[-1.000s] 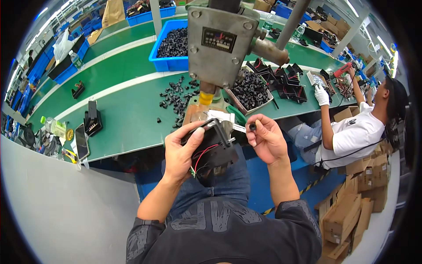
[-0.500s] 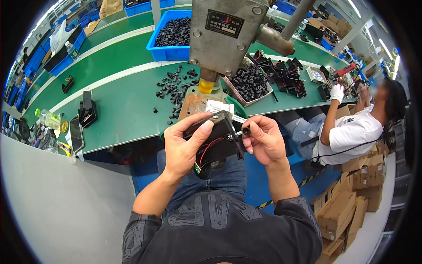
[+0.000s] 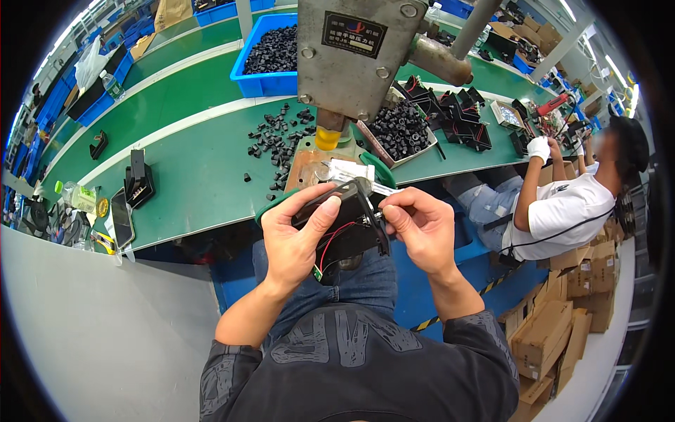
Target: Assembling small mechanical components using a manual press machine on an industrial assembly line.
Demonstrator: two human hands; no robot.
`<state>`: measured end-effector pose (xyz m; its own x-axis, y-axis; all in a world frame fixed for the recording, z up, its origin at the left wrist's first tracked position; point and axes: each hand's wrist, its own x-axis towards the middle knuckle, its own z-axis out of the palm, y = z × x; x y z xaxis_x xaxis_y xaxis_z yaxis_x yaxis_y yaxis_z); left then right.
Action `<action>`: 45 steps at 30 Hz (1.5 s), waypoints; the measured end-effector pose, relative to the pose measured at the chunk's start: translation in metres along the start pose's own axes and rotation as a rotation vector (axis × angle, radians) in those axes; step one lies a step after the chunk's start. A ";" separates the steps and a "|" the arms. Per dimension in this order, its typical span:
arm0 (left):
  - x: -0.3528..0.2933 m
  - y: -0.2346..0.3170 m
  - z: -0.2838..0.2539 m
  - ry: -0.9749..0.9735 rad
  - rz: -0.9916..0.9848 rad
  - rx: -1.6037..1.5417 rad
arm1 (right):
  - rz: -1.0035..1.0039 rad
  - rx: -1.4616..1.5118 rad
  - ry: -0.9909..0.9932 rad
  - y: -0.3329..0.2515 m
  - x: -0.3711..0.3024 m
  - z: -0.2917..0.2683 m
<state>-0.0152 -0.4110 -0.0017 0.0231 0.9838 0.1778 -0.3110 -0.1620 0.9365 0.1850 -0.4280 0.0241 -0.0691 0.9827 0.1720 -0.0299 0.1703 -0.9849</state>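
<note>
My left hand (image 3: 292,239) grips the left side of a black plastic housing (image 3: 343,244), its thumb on top. A red wire (image 3: 329,243) runs from the housing, and a small green circuit board (image 3: 318,273) hangs at its lower left. My right hand (image 3: 427,232) is closed in a pinch at the housing's right wall, around a small metal shaft (image 3: 377,216). The black knob seen in those fingers earlier is now mostly hidden by them. Just beyond my hands is the press's metal fixture (image 3: 348,171), under a yellow press tip (image 3: 327,138).
A grey hand press (image 3: 358,63) towers over the bench. Loose black knobs (image 3: 271,141) lie left of it; more fill a blue bin (image 3: 239,79) and a carton (image 3: 399,130). Black housings (image 3: 464,119) are piled right. A co-worker (image 3: 562,204) sits at the right.
My right hand has turned and brought the black knob against the shaft at the housing's right wall; the knob's open end no longer shows. My left hand keeps its hold on the housing.
</note>
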 end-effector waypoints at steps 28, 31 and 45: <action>-0.011 0.006 -0.035 0.286 0.029 -0.279 | -0.435 -0.534 -0.165 -0.023 0.008 0.029; -0.012 0.001 -0.050 0.311 -0.085 -0.272 | -0.642 -0.684 -0.242 -0.007 0.011 0.010; 0.036 -0.039 -0.043 0.380 0.192 0.292 | -0.455 -0.665 -0.042 0.010 0.009 0.006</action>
<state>-0.0436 -0.3663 -0.0446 -0.3719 0.8841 0.2830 0.0034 -0.3036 0.9528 0.1780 -0.4178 0.0155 -0.2305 0.8055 0.5460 0.5348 0.5736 -0.6204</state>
